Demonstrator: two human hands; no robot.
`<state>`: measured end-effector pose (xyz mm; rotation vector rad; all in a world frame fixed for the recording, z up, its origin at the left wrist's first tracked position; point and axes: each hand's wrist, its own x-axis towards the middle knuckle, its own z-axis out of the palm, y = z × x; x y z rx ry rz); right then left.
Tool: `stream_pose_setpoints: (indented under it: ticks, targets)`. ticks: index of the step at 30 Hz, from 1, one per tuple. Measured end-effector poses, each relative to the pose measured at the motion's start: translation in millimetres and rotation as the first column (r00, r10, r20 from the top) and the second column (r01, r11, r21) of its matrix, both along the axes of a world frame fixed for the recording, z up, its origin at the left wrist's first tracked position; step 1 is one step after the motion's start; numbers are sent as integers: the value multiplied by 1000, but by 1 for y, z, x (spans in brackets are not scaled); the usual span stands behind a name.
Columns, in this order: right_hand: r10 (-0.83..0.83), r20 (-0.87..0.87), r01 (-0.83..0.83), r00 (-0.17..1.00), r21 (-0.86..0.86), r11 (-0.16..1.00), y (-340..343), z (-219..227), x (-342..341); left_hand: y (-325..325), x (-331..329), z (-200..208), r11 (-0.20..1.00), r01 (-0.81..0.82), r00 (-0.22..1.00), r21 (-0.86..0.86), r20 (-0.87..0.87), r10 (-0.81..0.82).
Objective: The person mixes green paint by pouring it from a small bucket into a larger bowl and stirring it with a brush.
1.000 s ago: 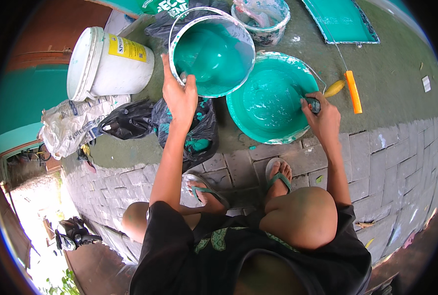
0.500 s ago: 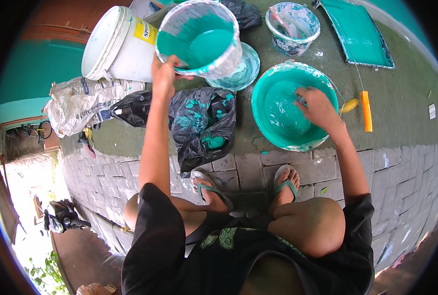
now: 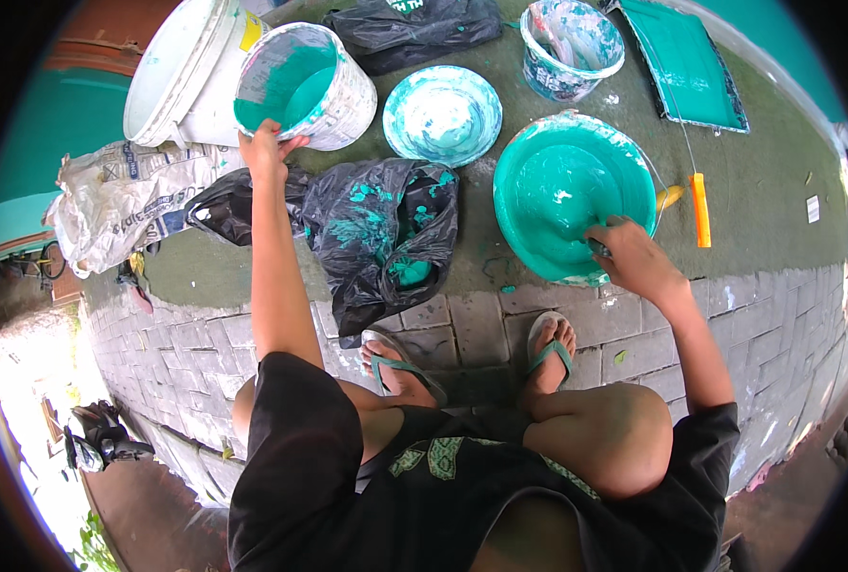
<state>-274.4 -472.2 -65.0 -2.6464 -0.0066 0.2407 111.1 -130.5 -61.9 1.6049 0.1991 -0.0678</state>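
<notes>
Head view: white pail [image 3: 191,81] at upper left, just beyond and left of the paint bucket. Next, wide green basin [image 3: 506,195] right of centre, ahead of the right knee; near-round, so no long axis to work with, wet green paint inside. Then paint bucket [image 3: 351,107], well left of the basin, axis slanted: mouth toward upper left, base toward lower right, opening turned away from the basin. Cannot tell if lifted or resting on the ground. Between bucket and basin, clear of both: shallow paint-smeared dish [image 3: 443,114]. Left hand [image 3: 268,157] closed on the bucket's near rim, well apart from the basin. Right hand [image 3: 638,259] over the basin's near-right edge, clearly the nearer one, fingers closed around a small dark tool [image 3: 597,248]; working end hidden, type unclear.
</notes>
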Motion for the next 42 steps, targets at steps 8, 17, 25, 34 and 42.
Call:
stream_pose_setpoints:
  ticks: [8, 17, 25, 34, 42]
  targets:
    - [13, -25, -15, 1000, -71, 997, -17, -5, 20, -2, -12, -45, 999, -32, 999, 2, -3, 32]
    - [13, 97, -10, 995, -30, 1000, -29, -8, 65, -9, -15, -60, 991, -107, 994, -75, -21, 106]
    - [-127, 211, 157, 969, -133, 979, -35, -21, 70, -47, -23, -72, 957, -187, 982, -221, -39, 182]
    - [-195, 128, 189, 972, 59, 980, -49, -27, 42, -47, -1, -74, 962, -216, 964, -166, -195, 183]
    - [7, 157, -8, 988, 6, 1000, -11, -41, 32, -10, 16, -75, 948, -21, 944, -317, -318, -85]
